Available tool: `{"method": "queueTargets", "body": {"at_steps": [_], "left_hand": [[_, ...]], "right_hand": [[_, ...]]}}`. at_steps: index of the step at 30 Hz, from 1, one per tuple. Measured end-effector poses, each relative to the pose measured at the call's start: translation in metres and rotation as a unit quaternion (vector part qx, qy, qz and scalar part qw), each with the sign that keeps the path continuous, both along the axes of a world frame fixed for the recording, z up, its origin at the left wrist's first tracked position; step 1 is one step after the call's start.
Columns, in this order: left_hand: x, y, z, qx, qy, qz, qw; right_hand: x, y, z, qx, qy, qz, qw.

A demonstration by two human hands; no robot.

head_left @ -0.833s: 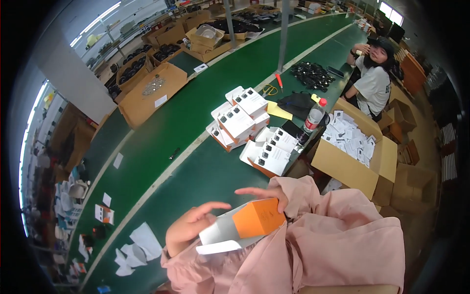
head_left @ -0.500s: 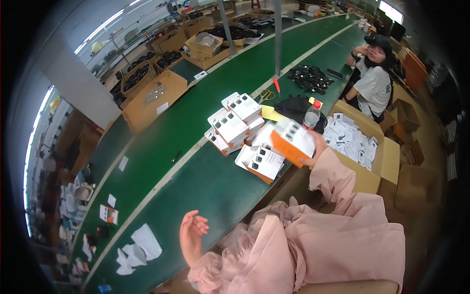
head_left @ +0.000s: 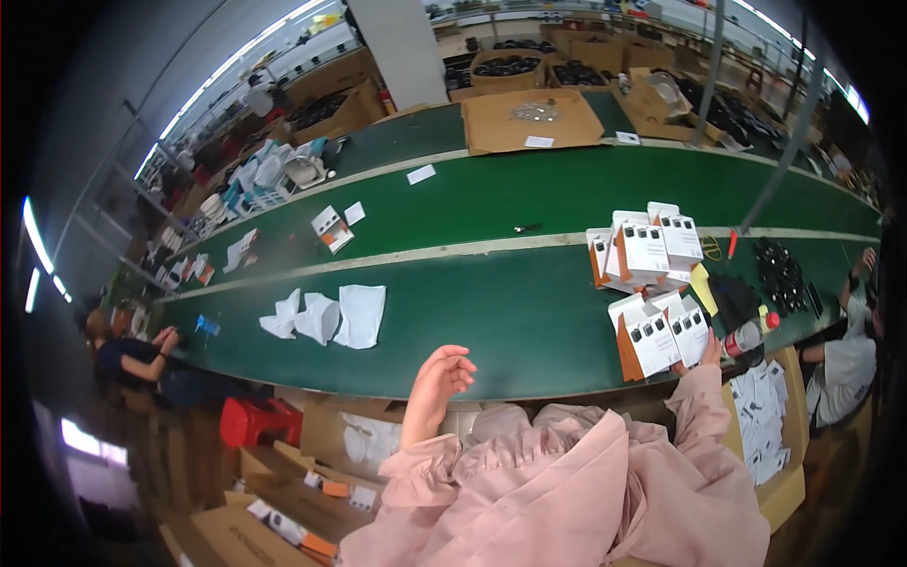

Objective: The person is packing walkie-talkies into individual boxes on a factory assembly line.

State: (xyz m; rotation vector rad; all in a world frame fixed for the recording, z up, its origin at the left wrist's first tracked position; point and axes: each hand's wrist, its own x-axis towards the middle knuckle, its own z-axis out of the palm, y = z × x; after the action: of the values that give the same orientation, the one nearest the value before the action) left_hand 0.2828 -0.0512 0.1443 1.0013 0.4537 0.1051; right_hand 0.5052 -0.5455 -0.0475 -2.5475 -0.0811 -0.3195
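My right hand [head_left: 707, 353] grips the edge of a small white-and-orange box [head_left: 687, 324] with its top flaps up. That box stands against another open white-and-orange box [head_left: 650, 342] at the table's near right. Just behind them is a stacked group of similar boxes [head_left: 644, 249]. My left hand [head_left: 441, 380] hovers over the near table edge, holding nothing, its fingers loosely bent and apart. To its left, three white pouches [head_left: 362, 317] lie on the green table [head_left: 491, 312].
Beside my right hand a red-capped bottle [head_left: 746, 337] lies tilted near a black cable pile [head_left: 782, 274]. A carton of white packets [head_left: 759, 416] stands at lower right. Cartons [head_left: 283, 472] and a red stool [head_left: 257, 421] are at lower left. People sit at both sides.
My view has swung left. My right hand has brought the carried box down beside the other open box. The left hand remains raised and empty.
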Motion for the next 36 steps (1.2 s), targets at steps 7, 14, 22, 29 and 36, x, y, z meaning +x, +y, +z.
{"method": "queueTargets", "body": {"at_steps": [7, 14, 22, 29, 36], "left_hand": [[-0.021, 0.012, 0.011, 0.038, 0.039, 0.016, 0.998], [-0.023, 0.059, 0.035, 0.102, 0.076, -0.001, 0.992], [0.047, 0.142, 0.037, 0.209, 0.198, -0.138, 0.948], [0.133, 0.317, -0.112, 0.349, 0.340, -0.198, 0.850], [0.242, 0.452, -0.215, 0.601, 0.242, -0.061, 0.760]], "right_hand": [[0.012, -0.030, 0.041, -0.122, -0.010, 0.012, 0.992], [-0.010, 0.093, 0.176, 0.214, -0.131, 0.064, 0.966], [-0.034, 0.257, 0.192, 0.289, 0.008, 0.256, 0.923], [-0.021, 0.346, 0.184, 0.193, 0.069, 0.322, 0.924], [-0.011, 0.431, 0.174, 0.119, 0.115, 0.296, 0.941]]}}
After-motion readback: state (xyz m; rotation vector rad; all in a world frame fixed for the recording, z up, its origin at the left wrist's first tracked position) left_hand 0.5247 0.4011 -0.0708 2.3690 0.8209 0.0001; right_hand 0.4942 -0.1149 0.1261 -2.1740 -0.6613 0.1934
